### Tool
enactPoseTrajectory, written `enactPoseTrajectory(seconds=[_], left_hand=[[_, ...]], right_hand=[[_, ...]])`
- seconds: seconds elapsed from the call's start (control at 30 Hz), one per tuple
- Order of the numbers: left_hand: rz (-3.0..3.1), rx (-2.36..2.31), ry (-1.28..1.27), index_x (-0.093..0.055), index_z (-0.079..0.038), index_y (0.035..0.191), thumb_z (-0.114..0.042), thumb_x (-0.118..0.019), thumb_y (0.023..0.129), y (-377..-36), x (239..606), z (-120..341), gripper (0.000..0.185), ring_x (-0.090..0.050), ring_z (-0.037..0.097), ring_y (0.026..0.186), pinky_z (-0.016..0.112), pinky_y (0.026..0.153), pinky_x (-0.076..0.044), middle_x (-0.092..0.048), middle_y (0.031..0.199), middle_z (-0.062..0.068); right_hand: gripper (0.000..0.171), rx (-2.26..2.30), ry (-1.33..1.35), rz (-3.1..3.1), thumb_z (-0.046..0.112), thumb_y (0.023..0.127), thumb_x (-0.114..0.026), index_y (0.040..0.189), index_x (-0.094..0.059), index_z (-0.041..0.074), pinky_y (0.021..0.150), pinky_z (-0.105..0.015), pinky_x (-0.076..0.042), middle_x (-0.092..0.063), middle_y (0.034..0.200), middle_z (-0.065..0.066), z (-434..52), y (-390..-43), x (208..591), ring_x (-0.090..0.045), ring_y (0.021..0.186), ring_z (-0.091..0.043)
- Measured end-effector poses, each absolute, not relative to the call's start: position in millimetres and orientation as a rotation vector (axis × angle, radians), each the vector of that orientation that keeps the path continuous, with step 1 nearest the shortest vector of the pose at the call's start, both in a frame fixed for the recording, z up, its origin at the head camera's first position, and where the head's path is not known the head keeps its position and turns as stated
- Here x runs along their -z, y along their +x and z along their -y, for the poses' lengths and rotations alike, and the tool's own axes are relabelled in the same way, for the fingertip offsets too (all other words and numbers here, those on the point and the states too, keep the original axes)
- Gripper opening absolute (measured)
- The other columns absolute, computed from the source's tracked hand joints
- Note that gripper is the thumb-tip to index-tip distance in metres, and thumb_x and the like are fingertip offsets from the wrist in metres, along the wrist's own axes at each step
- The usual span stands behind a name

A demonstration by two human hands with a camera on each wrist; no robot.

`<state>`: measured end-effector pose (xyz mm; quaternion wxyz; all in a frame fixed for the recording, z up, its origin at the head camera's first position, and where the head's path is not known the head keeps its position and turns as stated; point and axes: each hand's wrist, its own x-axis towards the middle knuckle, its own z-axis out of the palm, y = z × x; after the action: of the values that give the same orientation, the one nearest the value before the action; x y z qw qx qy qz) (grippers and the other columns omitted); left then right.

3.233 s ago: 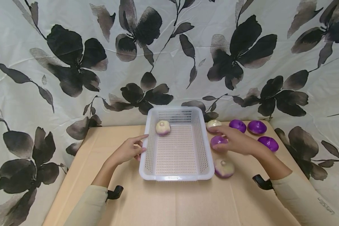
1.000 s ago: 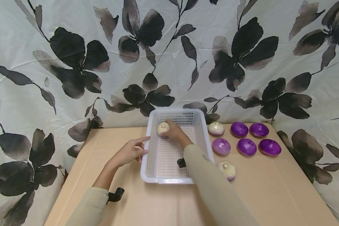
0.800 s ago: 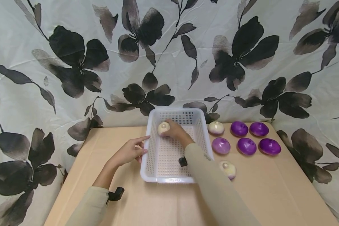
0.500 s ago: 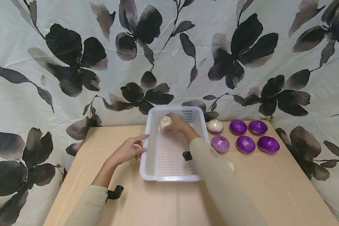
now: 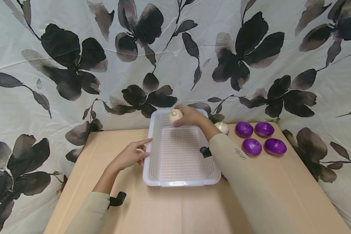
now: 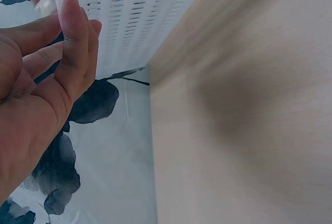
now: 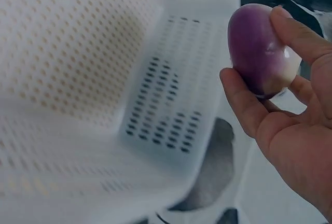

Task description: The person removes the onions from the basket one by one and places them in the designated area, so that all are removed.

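My right hand (image 5: 190, 116) grips a purple-and-cream onion (image 5: 175, 116) over the far end of the white plastic basket (image 5: 181, 184). In the right wrist view the onion (image 7: 259, 53) sits between thumb and fingers, apart from the basket's end wall. My left hand (image 5: 131, 154) touches the outside of the basket's left rim with thumb and index finger. Its fingers (image 6: 78, 42) lie against the outer wall in the left wrist view. No other onion shows inside the basket.
Several purple onions (image 5: 252, 147) sit at the table's back right. A cream onion (image 5: 222, 127) stands beside the basket, partly behind my right sleeve (image 5: 240, 169), which hides others. A floral cloth (image 5: 169, 65) hangs behind the wooden table (image 5: 175, 211).
My right hand came from the onions on the right into the basket and took hold of the onion there. It has since lifted it up and away. My left hand stays at the rim.
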<state>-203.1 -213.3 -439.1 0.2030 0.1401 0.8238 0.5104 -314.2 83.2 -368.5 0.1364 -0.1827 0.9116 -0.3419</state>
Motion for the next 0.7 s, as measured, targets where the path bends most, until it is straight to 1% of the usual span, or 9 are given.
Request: enactPoseTrajectory(seconds=[0.07, 0.2, 0.3, 0.47, 0.6, 0.7], left_hand=[[-2.301, -1.426, 0.395, -0.039, 0.0, 0.157, 0.001, -0.065, 0.097, -203.0, 438.8, 214.2, 0.066, -0.067, 0.023, 0.066, 0.05, 0.061, -0.064, -0.059, 0.103, 0.024], [-2.297, -1.433, 0.393, -0.038, 0.0, 0.157, 0.001, -0.064, 0.097, -202.6, 438.7, 215.3, 0.065, -0.068, 0.023, 0.067, 0.054, 0.063, -0.064, -0.059, 0.103, 0.023], [-2.295, -1.435, 0.399, -0.039, 0.0, 0.157, 0.001, -0.064, 0.097, -202.7, 438.9, 215.3, 0.065, -0.068, 0.023, 0.067, 0.053, 0.062, -0.064, -0.06, 0.103, 0.023], [-2.295, -1.436, 0.406, -0.039, 0.0, 0.157, 0.002, -0.064, 0.097, -202.3, 438.5, 213.9, 0.065, -0.068, 0.023, 0.066, 0.051, 0.061, -0.064, -0.06, 0.103, 0.024], [-2.297, -1.43, 0.403, -0.039, 0.0, 0.157, 0.002, -0.065, 0.097, -200.7, 436.4, 212.3, 0.065, -0.067, 0.023, 0.065, 0.051, 0.061, -0.064, -0.06, 0.103, 0.023], [-2.305, -1.422, 0.401, -0.039, 0.001, 0.157, 0.002, -0.065, 0.097, -199.8, 435.3, 211.8, 0.065, -0.067, 0.024, 0.065, 0.054, 0.063, -0.064, -0.059, 0.103, 0.023]], right_hand=[[0.074, 0.99, -0.553, -2.638, 0.027, 0.085, -0.086, 0.148, -0.05, 0.009, 0.104, -0.046, -0.052, -0.063, 0.136, -0.013, -89.1, -312.3, 360.6, -0.061, 0.118, -0.03], [0.076, 1.018, -0.554, -2.615, 0.029, 0.085, -0.086, 0.149, -0.048, 0.014, 0.098, -0.045, -0.055, -0.062, 0.136, -0.012, -102.7, -307.3, 348.0, -0.061, 0.115, -0.029], [0.078, 1.037, -0.569, -2.614, 0.029, 0.085, -0.087, 0.15, -0.047, 0.016, 0.097, -0.046, -0.055, -0.06, 0.137, -0.012, -115.1, -302.7, 340.6, -0.059, 0.115, -0.03], [0.08, 1.013, -0.6, -2.682, 0.031, 0.084, -0.087, 0.152, -0.047, 0.018, 0.102, -0.05, -0.053, -0.059, 0.141, -0.011, -142.0, -290.8, 334.6, -0.058, 0.12, -0.03], [0.081, 1.056, -0.651, -2.674, 0.025, 0.086, -0.086, 0.154, -0.045, 0.013, 0.104, -0.053, -0.052, -0.056, 0.145, -0.014, -167.2, -279.3, 338.1, -0.057, 0.125, -0.032], [0.083, 1.105, -0.605, -2.649, 0.029, 0.086, -0.086, 0.155, -0.044, 0.018, 0.105, -0.052, -0.052, -0.057, 0.144, -0.013, -186.3, -270.1, 343.1, -0.058, 0.126, -0.032]])
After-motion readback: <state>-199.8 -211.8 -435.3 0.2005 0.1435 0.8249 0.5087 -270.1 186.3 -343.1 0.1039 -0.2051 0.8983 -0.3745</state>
